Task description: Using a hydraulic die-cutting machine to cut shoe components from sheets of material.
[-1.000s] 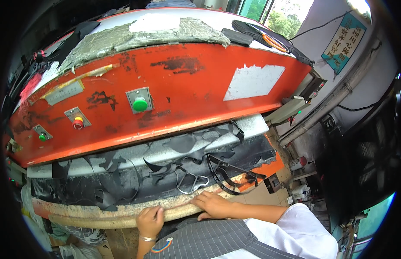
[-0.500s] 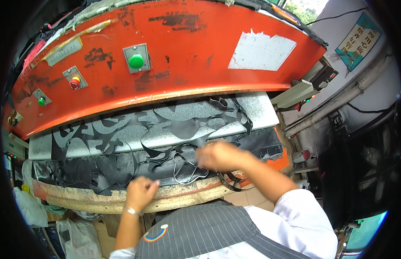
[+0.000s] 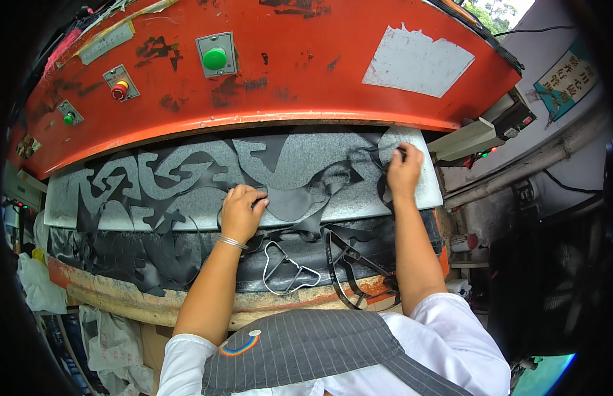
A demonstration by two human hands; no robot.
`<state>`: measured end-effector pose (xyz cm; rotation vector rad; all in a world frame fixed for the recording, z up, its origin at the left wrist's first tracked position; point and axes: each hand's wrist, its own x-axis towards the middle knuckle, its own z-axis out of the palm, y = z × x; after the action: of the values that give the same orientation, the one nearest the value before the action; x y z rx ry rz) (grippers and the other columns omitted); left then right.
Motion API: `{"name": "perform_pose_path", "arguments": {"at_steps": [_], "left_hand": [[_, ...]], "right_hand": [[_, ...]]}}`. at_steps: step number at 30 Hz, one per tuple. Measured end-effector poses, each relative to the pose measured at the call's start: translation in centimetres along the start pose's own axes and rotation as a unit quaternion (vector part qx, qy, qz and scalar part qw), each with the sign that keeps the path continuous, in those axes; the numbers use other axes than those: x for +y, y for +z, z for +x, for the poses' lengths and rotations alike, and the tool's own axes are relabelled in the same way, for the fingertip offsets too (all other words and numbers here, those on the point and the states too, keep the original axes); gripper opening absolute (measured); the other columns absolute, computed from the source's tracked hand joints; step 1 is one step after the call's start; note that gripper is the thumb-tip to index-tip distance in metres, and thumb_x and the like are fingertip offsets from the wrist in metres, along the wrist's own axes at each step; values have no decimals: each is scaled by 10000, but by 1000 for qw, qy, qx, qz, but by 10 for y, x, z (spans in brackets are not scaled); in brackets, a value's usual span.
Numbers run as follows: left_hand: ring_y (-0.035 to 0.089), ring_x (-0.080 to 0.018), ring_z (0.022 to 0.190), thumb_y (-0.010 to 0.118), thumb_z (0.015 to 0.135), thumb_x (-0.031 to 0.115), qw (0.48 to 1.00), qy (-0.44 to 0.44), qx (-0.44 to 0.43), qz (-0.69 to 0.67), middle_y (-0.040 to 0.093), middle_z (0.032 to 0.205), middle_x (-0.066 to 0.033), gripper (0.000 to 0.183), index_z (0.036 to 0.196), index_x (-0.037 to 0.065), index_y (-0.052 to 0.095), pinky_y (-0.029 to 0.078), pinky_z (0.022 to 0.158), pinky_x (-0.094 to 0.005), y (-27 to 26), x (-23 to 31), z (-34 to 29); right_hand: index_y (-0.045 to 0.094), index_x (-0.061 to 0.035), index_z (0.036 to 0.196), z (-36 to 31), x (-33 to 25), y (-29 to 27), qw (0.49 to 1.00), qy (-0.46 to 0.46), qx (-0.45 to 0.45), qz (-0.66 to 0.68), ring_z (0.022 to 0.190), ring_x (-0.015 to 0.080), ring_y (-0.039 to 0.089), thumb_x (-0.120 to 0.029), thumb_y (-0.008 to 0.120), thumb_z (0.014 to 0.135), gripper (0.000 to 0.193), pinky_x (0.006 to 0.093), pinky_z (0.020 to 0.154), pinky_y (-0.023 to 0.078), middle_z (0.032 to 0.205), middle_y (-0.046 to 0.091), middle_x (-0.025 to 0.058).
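Observation:
My left hand [image 3: 241,212] is at the front edge of the pale cutting board [image 3: 187,214], its fingers closed on the rim of the cut-out black sheet [image 3: 290,203]. Farther right, my right hand [image 3: 405,173] pinches a bunched end of the same thin, leather-like scrap, which is raised and crumpled between the hands. Curved openings run through the sheet, and loose strips hang over the board's front edge. Nearer me lie a white-edged cutting die [image 3: 272,289] and a black cutting die [image 3: 337,280], both untouched.
An orange press beam [image 3: 306,99] spans the far side above the board, with green and red buttons. Dark scraps [image 3: 151,270] heap along the front ledge at left. A worn wooden rim [image 3: 115,300] borders the bench. Plastic bags [image 3: 111,336] hang at lower left.
Both hands have moved forward onto the board, the right one also rightward, away from the dies. The sheet's right part is now gathered up. The view has shifted.

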<state>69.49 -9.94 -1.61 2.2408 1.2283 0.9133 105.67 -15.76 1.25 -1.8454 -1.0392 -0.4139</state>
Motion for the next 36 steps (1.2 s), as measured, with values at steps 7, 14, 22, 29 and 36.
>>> {"name": "perform_pose_path", "arguments": {"at_steps": [7, 14, 22, 29, 36], "left_hand": [[577, -253, 934, 768, 747, 132, 999, 28, -22, -10, 652, 980, -46, 238, 981, 96, 748, 481, 840, -356, -8, -6, -8], [567, -253, 961, 808, 689, 271, 998, 30, -62, -8, 637, 1019, -33, 361, 1024, 149, 750, 474, 861, -361, -6, -1, -19], [565, -226, 934, 792, 716, 259, 999, 34, -21, -14, 629, 995, -8, 222, 923, 180, 782, 474, 821, -346, -4, -9, -19], [580, -237, 965, 791, 733, 254, 998, 29, -35, -31, 637, 1026, -23, 255, 969, 160, 770, 473, 862, -354, -4, -14, -26], [599, -184, 1059, 725, 878, 272, 929, -78, 254, -259, 614, 1176, -74, 534, 1316, 33, 534, 499, 866, -328, -116, -84, -29]], "right_hand": [[671, -54, 859, -46, -124, 3, 930, 22, -358, 85, 939, 361, 618, -208, 582, 797, 188, 434, 844, 503, 958, 640, 177], [662, 50, 1033, -84, -164, 42, 866, 33, -492, -78, 1010, 427, 623, -337, 629, 841, 433, 495, 889, 496, 1117, 623, 256], [632, -102, 1206, -93, -108, 6, 850, -179, -489, 78, 1082, 315, 550, -288, 797, 739, 530, 417, 925, 424, 1118, 648, 108], [625, -121, 1220, -106, -96, 10, 867, -240, -431, 75, 1041, 311, 547, -298, 832, 691, 595, 406, 921, 413, 1105, 630, 113], [552, -73, 1307, -106, -154, -31, 906, -216, -349, 101, 1139, 331, 541, -291, 820, 720, 681, 422, 979, 419, 1202, 611, 151]]}}
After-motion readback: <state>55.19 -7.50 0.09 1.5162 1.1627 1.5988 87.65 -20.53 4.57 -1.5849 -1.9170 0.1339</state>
